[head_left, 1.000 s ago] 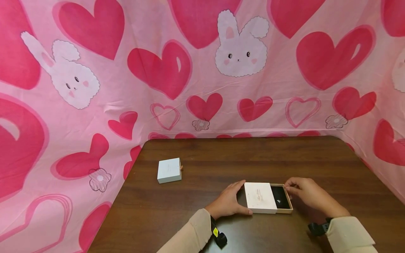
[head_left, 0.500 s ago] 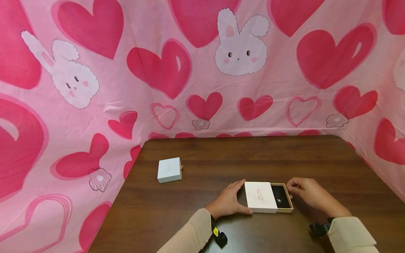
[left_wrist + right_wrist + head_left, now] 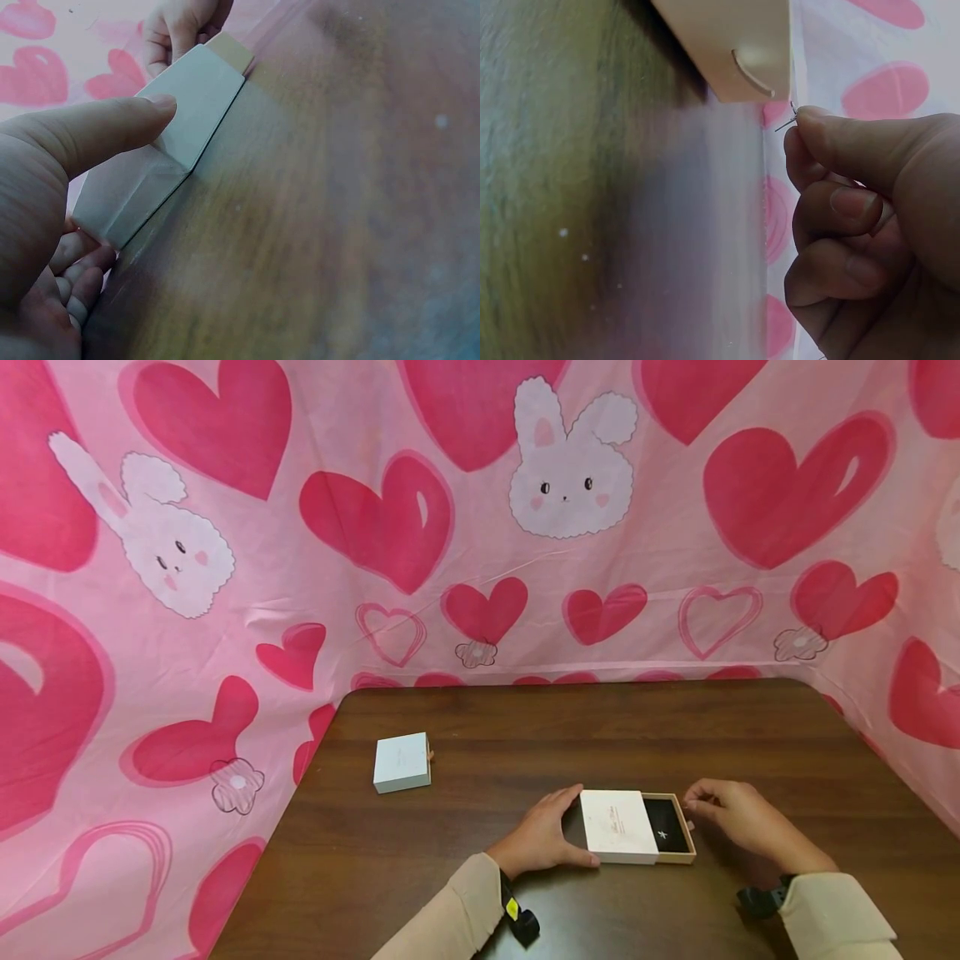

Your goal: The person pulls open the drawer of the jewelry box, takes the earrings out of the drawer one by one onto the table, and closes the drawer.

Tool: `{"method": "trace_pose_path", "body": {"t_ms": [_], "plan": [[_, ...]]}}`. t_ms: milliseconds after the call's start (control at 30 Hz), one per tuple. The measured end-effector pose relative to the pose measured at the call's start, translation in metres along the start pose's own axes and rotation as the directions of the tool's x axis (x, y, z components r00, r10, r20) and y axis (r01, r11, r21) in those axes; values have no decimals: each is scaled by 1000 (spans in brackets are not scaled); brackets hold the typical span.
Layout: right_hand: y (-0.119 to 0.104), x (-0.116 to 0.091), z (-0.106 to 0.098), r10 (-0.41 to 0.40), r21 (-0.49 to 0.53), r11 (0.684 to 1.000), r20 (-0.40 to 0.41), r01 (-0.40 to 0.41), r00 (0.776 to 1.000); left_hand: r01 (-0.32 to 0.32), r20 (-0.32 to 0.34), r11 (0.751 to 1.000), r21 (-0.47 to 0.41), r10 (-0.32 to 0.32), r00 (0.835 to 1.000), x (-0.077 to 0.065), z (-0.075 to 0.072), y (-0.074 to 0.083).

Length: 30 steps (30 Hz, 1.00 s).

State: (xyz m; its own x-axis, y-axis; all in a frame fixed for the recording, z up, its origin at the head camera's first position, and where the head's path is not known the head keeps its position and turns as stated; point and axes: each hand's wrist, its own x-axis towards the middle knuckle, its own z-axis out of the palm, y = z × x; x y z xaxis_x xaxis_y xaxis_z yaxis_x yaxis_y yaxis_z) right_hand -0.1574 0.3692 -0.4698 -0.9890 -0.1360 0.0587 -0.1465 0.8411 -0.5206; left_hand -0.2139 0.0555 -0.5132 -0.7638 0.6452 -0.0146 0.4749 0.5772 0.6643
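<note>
A person's left hand [image 3: 542,839] braces the white sleeve [image 3: 618,828] on the counter [image 3: 397,852], thumb and fingers clamped around its left end, while the right hand [image 3: 738,817] pinches a thin metal piece [image 3: 787,124] just beside the partly drawn drawer [image 3: 677,859]; a light fingertip grip and steady sleeve should keep the piece from slipping and the black pad [image 3: 660,817] undisturbed

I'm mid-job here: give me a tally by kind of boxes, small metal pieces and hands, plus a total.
Boxes: 2 (closed box, part-open box)
Small metal pieces: 2 (star-shaped piece on the black insert, thin piece pinched by the right hand)
Hands: 2 (left hand, right hand)
Total: 6
</note>
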Motion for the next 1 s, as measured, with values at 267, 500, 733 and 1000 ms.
{"method": "trace_pose_path", "body": {"t_ms": [267,500,733,1000], "plan": [[6,1,3,14,-1,1000,-9,-14,1000,9,-4,1000,10,-9,1000,0,0,0],[10,2,4,30,4,1000,-5,-30,1000,16,4,1000,1,-16,1000,0,-1,1],[15,1,7,23,-2,1000,-24,-23,999,11,1,1000,-1,-11,1000,0,-1,1],[21,2,10,29,-8,1000,-35,-29,999,-16,-3,1000,6,16,1000,0,0,-1]]}}
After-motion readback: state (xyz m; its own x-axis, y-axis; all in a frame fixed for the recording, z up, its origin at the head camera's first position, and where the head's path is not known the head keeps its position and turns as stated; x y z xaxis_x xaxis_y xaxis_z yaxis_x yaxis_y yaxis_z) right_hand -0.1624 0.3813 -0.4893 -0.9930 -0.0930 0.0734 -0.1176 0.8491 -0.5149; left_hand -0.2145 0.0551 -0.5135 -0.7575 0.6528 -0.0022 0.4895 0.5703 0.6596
